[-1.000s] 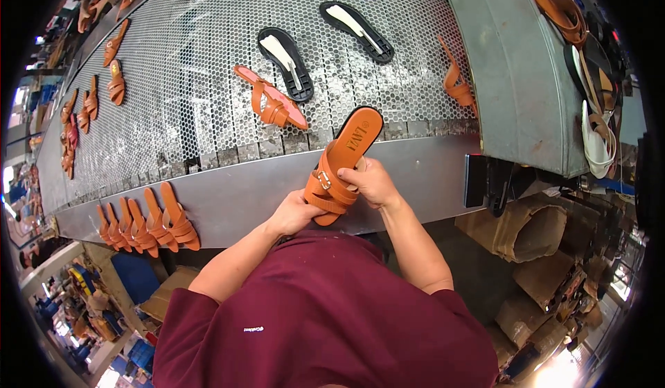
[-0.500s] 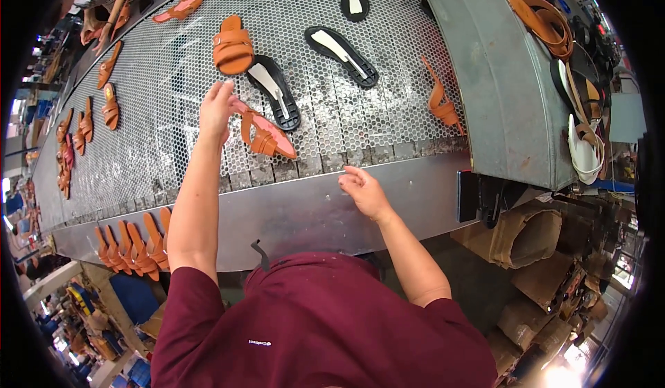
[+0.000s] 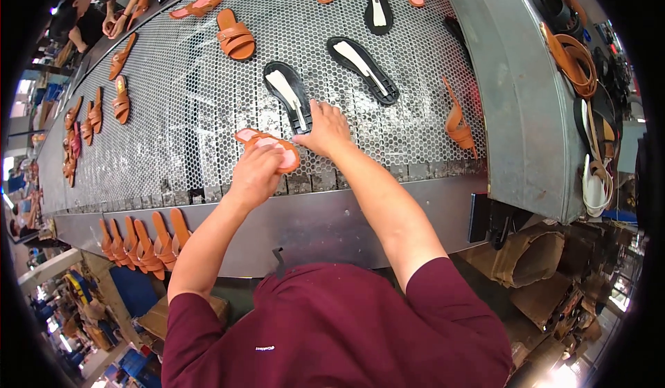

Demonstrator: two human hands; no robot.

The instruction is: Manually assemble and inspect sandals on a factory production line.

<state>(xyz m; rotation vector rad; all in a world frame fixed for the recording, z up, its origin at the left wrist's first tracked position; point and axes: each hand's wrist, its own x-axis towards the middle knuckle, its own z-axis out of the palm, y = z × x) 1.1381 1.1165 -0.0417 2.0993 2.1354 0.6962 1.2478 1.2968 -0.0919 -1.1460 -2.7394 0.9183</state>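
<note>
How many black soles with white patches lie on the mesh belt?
3: one black sole touching the right hand, one to its right, one at the far edge.

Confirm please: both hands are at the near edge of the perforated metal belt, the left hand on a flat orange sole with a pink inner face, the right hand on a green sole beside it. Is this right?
Not quite. In the head view the right hand rests on a black sole with a white strip, not a green one. The rest holds: the left hand is on the flat orange sole with a pink inner face, at the near edge of the perforated metal belt.
</note>
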